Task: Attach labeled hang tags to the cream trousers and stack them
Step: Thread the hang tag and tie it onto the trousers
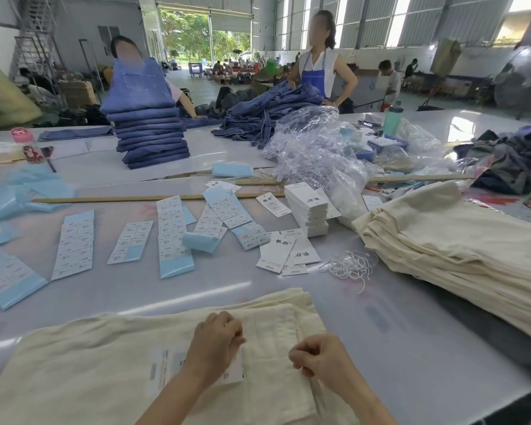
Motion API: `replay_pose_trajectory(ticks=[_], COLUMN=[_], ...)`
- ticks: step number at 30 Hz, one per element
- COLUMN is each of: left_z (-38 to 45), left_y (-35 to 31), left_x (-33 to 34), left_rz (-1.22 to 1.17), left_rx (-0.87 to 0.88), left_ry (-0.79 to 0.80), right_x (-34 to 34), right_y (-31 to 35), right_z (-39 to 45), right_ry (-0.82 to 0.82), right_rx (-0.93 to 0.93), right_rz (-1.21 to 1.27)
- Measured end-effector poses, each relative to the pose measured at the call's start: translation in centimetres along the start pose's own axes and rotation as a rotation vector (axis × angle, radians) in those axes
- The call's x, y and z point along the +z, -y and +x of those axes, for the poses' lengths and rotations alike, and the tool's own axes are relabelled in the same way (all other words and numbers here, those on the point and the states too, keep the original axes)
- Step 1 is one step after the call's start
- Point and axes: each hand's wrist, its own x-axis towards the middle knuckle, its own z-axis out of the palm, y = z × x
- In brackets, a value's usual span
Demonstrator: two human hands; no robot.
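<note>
Head view: cream trousers [105,363] are spread flat on the counter [411,332], presumably for tagging. A hang tag [166,368] lies beneath the left hand [216,340]; both it and the right hand [316,354] are curled, apparently pinching its string, which cannot be made out.

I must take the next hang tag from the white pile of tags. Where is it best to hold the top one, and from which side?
Take the top tag of the white tag pile by its near right corner, the one with the punched hole. It juts out past the cards below, so a thumb can likely slip under it. The right hand is on that side. Come from above and a little right; the cream trousers stack crowds that side.
</note>
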Motion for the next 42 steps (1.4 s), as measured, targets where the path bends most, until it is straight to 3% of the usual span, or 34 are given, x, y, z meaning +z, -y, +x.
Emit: replay_pose_trajectory(ticks=[4,10,14,18,25,28,30,32,36,42], left_z=[-1.1,-2.3,-2.7,-3.2,-4.5,-4.8,-5.1,-5.2,-5.2,-6.2], left_y=[-1.0,-3.7,-4.7,-5.4,-5.4,-4.4,-3.9,-3.9,-4.3,-4.6], left_x=[2.1,3.1,2.7,2.4,2.0,1.5,1.3,1.3,1.6,2.2], left_rz=[-0.244,-0.679,-0.793,-0.927,-0.952,-0.925,-0.868,-0.796,-0.746,-0.733], left_rx=[0.115,-0.041,-0.008,-0.094,-0.072,-0.038,0.016,0.065,0.094,0.118], left_ry=[-0.115,0.118,0.238,0.285,0.265,0.327,0.39,0.441,0.443,0.262], right_x=[0.7,0.4,1.1,1.5,2.0,1.5,1.6,1.7,2.2,2.7], right_y=[-1.3,-1.5,-1.5,-1.9,-2.6,-3.3,-3.7,-3.8,-3.9,-2.4], right_z=[-1.0,-2.6,-3.3,-3.8,-5.1,-5.9,-6.2,-6.3,-5.8,-7.0], right_ry=[-0.093,-0.104,-0.088,-0.166,-0.204,-0.175,-0.118,-0.162,-0.049,-0.293], right_rx=[0.045,-0.073,-0.076,-0.037,-0.057,-0.222,-0.356,-0.487,-0.383,-0.562], right_rz=[-0.031,-0.272,-0.2,-0.108,-0.187,-0.392,-0.662,-0.871,-0.916,-0.894])
